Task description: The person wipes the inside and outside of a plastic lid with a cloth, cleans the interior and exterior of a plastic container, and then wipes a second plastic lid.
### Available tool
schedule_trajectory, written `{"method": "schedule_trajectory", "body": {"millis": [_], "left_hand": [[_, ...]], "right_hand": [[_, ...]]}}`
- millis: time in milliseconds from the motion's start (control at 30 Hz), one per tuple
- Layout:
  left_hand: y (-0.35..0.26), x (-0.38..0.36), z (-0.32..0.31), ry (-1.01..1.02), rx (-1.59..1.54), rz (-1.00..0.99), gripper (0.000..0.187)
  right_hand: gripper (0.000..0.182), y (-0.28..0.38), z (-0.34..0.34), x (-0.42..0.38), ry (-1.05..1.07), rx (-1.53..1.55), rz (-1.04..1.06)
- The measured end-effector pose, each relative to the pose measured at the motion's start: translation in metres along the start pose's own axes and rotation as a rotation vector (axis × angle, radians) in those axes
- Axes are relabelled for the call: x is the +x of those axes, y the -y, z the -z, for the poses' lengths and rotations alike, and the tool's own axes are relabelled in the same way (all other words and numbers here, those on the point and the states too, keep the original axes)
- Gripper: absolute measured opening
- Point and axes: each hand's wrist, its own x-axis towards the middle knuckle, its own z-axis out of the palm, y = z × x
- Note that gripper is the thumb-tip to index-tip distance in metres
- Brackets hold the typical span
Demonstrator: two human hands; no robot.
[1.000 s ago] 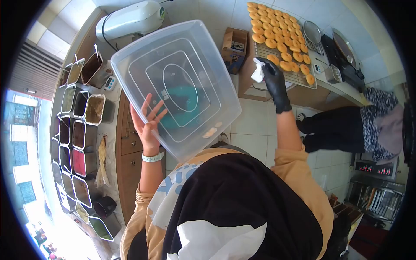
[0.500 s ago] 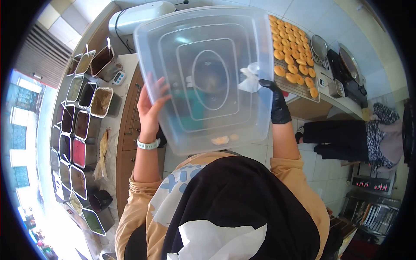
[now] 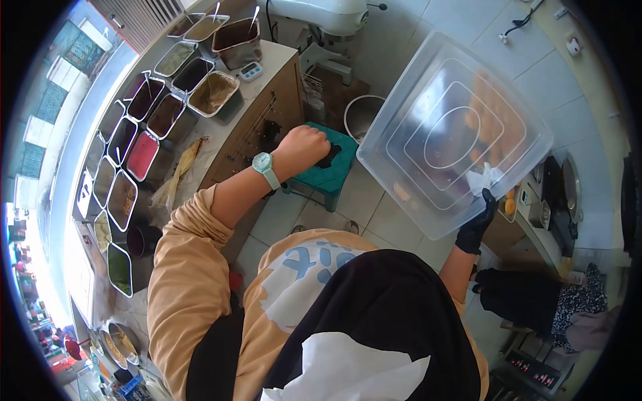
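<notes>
My right hand, in a black glove, grips the lower right edge of a large translucent plastic tub, which is tilted. White crumpled paper shows beside its fingertips. My bare left hand, with a pale watch at the wrist, is closed in a fist over the left part of a green stool. A black thing lies beside the curled fingers; what the fist holds, if anything, is hidden. Round baked pieces are partly visible behind the tub.
Metal containers of fillings line the left counter, near a small timer. A mixer and a metal bowl are beyond the stool. Another person is at the right.
My left hand has let go of the tub, moved over the stool and closed. The tub has swung right and tilted, still in my right hand. The view has shifted.
</notes>
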Motion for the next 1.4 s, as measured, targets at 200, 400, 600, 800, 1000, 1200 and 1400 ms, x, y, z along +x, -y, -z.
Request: {"method": "schedule_trajectory", "body": {"millis": [200, 400, 600, 800, 1000, 1200, 1400], "left_hand": [[-0.022, 0.01, -0.001, 0.157, 0.081, 0.009, 0.005], [-0.03, 0.007, -0.015, 0.451, 0.165, 0.056, 0.017], [-0.035, 0.0, -0.015, 0.664, 0.308, 0.108, 0.017], [-0.027, -0.04, -0.062, 0.342, 0.059, -0.003, 0.017], [-0.025, -0.075, -0.096, 0.696, -0.317, 0.022, 0.018], [-0.044, -0.141, -0.143, 0.431, -0.204, 0.133, 0.044], [0.014, -0.098, -0.135, 0.39, -0.731, 0.687, 0.058]], "right_hand": [[0.068, -0.004, 0.009, 0.001, 0.037, 0.1, 0.052], [0.067, -0.018, 0.026, 0.001, -0.021, 0.143, 0.012], [0.066, -0.02, 0.033, -0.003, -0.063, 0.153, -0.002], [0.064, -0.022, 0.045, -0.003, -0.087, 0.051, 0.015], [0.067, 0.002, 0.011, -0.016, -0.015, -0.326, 0.222], [0.076, 0.007, -0.013, -0.028, 0.119, -0.711, 0.394], [0.072, 0.02, -0.066, -0.04, 0.485, -0.948, 0.884]]}}
